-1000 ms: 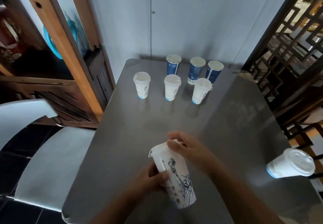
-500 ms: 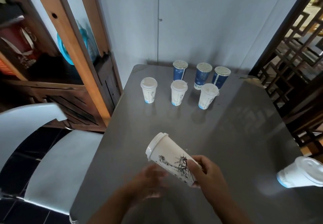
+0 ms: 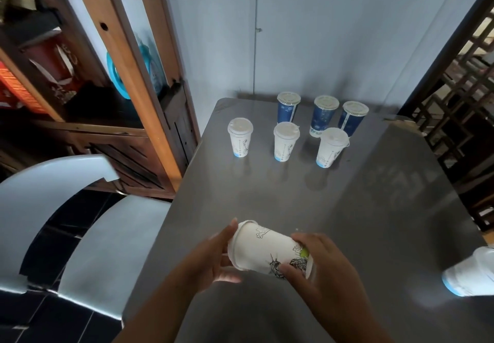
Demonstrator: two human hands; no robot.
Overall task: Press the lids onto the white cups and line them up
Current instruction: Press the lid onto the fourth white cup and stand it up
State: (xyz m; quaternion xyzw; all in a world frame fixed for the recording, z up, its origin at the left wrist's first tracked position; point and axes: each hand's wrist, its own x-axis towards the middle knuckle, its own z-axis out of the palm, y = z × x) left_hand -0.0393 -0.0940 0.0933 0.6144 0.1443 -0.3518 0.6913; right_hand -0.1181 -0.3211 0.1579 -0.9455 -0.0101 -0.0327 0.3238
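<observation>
Held white cup (image 3: 263, 247) lies on its side in the air over the table (image 3: 267, 203), nr the near edge, left of centre, btwn both hands. Its lid (image 3: 235, 246) end points left, base end right. Left hand (image 3: 211, 259) is released: fingers straight and flat against the lid's face, thumb reaching under the rim. Right hand (image 3: 324, 270) grasps the base end, fingers curled over the top, thumb on the printed side.

Towards the far edge, 3 lidded white cups stand upright in a loose row, apart from each other: left cup (image 3: 240, 140), middle cup (image 3: 285, 144), right cup (image 3: 331, 151). Behind them, nr the far edge, 3 blue cups (image 3: 324, 118) w/ lids stand in a row. The two on the right are just behind the right cup.

A fallen white cup (image 3: 470, 275) lies on its side at the right edge nr the near-right corner, w/ its blue base band facing table centre. It's blurred and partly cut off, so can't tell abt its lid.

Left of the table is a pale plastic chair (image 3: 93, 235), w/ a wooden shelf unit (image 3: 128, 56) beyond it. A dark lattice screen (image 3: 454, 107) stands to the right.
</observation>
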